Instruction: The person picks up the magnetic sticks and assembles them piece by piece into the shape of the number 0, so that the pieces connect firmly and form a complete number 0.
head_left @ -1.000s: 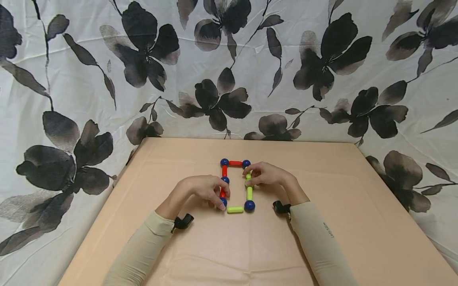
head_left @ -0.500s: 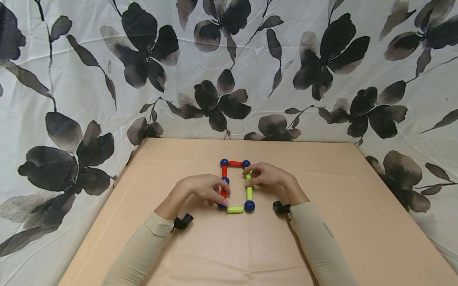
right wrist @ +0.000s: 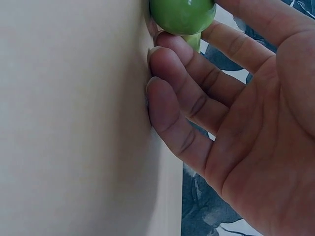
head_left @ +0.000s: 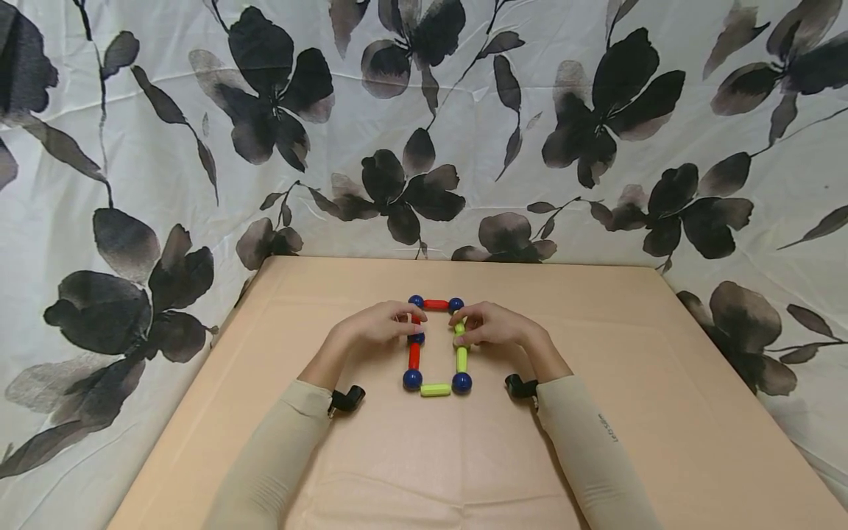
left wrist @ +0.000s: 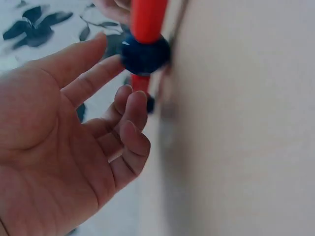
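Magnetic rods and balls form a rectangle in the head view. Its left side has a red rod (head_left: pixel 414 357) between a blue corner ball (head_left: pixel 412 379) and a middle blue ball (head_left: pixel 416 338). My left hand (head_left: pixel 374 322) reaches over the upper left side. In the left wrist view its index fingertip is right at a blue ball (left wrist: pixel 145 55), with the thumb apart. On the right side, my right hand (head_left: pixel 497 322) pinches a green ball (right wrist: pixel 183 14) between thumb and index finger; its other fingers rest loosely bent by the table. A yellow-green rod (head_left: pixel 461 359) runs from there to a blue ball (head_left: pixel 461 383).
A yellow-green rod (head_left: pixel 435 390) lies along the near side, between the two near corner balls. Across the far side, a red rod (head_left: pixel 436 305) joins two blue balls. The tan tabletop (head_left: pixel 596 316) ends at a floral cloth (head_left: pixel 397 110) behind.
My left hand has let go of the near left corner ball and moved away from me along the red side. That ball shifted slightly left and nearer. The right hand stays put.
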Demonstrator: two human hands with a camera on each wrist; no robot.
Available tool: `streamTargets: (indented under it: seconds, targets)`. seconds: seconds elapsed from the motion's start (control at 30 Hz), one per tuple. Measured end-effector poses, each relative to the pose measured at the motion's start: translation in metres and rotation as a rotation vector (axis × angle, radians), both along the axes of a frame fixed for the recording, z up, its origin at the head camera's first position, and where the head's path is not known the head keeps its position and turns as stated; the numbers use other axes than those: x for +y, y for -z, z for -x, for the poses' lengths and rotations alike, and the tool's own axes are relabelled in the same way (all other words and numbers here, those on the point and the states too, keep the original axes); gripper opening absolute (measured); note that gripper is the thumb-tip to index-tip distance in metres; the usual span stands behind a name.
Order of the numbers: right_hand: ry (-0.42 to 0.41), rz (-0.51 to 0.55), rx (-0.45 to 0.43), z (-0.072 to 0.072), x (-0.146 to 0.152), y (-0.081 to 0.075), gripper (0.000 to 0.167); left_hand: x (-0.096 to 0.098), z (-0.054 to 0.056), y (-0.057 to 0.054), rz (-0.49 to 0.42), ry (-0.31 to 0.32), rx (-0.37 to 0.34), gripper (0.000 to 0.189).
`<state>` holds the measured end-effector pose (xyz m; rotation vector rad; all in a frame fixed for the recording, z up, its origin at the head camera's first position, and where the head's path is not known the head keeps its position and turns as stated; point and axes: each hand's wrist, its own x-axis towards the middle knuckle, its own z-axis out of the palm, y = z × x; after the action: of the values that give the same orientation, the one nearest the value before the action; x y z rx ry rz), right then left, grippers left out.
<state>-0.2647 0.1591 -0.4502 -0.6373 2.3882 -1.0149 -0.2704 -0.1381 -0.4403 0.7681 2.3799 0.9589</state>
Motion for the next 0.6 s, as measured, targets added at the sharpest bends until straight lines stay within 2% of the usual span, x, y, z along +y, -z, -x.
streamTargets:
  seconds: [0.13, 0.23, 0.43, 0.53, 0.6]
  targets:
    - [0.011, -0.009, -0.001, -0.001, 0.001, -0.001, 0.041, -0.003, 0.012, 0.014, -0.109, 0.0, -0.061, 0.03]
    - [0.005, -0.027, 0.013, -0.001, 0.001, -0.003, 0.042, -0.007, 0.016, 0.018, -0.158, 0.001, -0.09, 0.028]
    - [0.027, -0.076, 0.116, -0.006, 0.0, -0.014, 0.047, -0.011, 0.018, 0.021, -0.164, 0.005, -0.083, 0.022]
    - [0.05, -0.056, 0.166, -0.01, -0.004, -0.023, 0.039, -0.012, 0.018, 0.022, -0.163, -0.004, -0.081, 0.018]
    - [0.022, -0.038, 0.168, -0.014, -0.009, -0.029, 0.031, -0.012, 0.018, 0.021, -0.164, -0.007, -0.08, 0.017]
